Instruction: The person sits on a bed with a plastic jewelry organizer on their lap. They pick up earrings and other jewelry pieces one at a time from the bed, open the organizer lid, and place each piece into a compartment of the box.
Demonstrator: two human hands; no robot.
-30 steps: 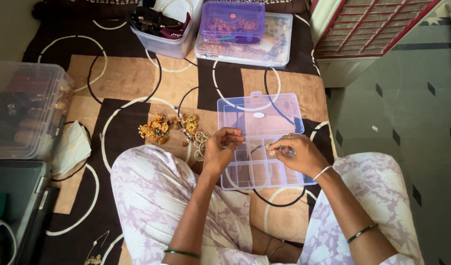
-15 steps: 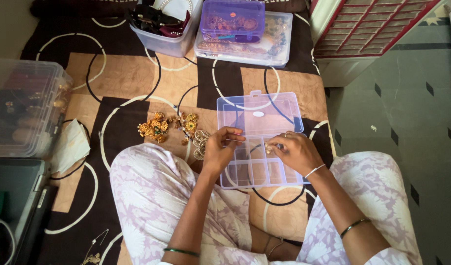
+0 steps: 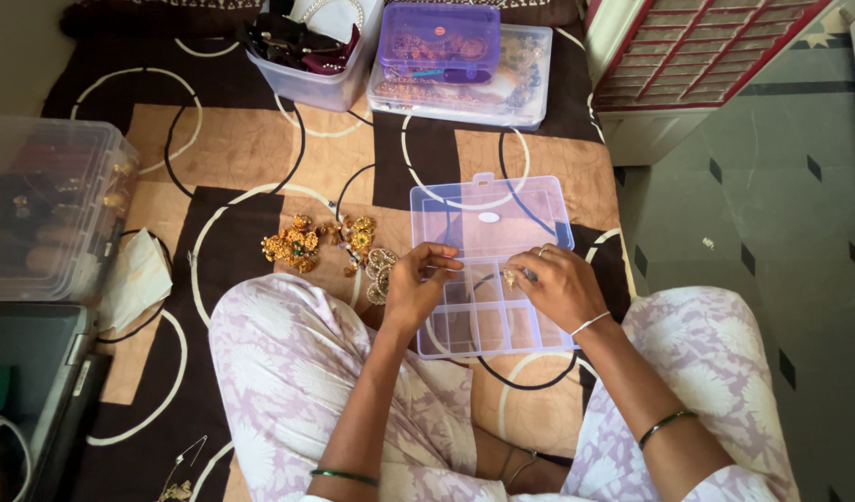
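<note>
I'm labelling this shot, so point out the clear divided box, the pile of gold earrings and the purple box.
clear divided box [image 3: 483, 330], head view, bare front compartment
gold earrings [image 3: 293, 245], head view, pile's middle
purple box [image 3: 439, 37], head view, lid

You've got two hands in view, left hand [image 3: 418, 284] and right hand [image 3: 559, 284], both over one open clear compartment box [image 3: 488, 321]. Count four more plastic containers: a purple box [image 3: 440, 39] on a clear flat box [image 3: 530, 93], a clear tub [image 3: 321, 85], and a big clear bin [image 3: 46, 204]. One heap of gold earrings [image 3: 302, 244].
</note>
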